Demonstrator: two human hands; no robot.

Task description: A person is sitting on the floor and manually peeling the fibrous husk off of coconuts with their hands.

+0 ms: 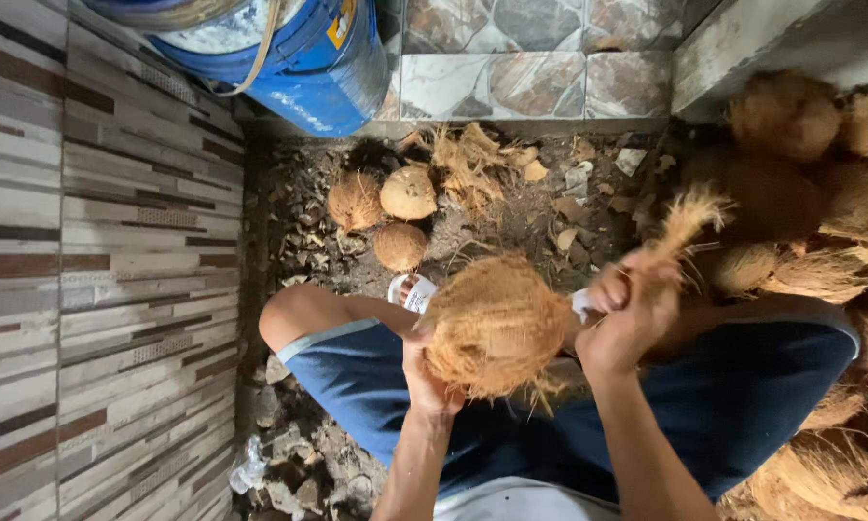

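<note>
Between the knees, head view: fibrous brown coconut (496, 326), held over blue shorts (743, 396). Left hand (426, 371) cupped under the coconut's lower edge, gripping it. Right hand (627, 309) clenched around a tuft of husk fibre (687, 220) beside the nut. Three husked coconuts (390, 212) on littered ground beyond; unhusked pile (820, 193) at right; blue drum (299, 58) beyond the husked nuts

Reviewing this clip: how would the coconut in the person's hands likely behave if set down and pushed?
The coconut looks round, so it would probably roll. Its rough, hairy fibre likely gives a sure, non-slip grip; the left hand cups it from below. The husk strip that the right hand grips looks floppy.
</note>
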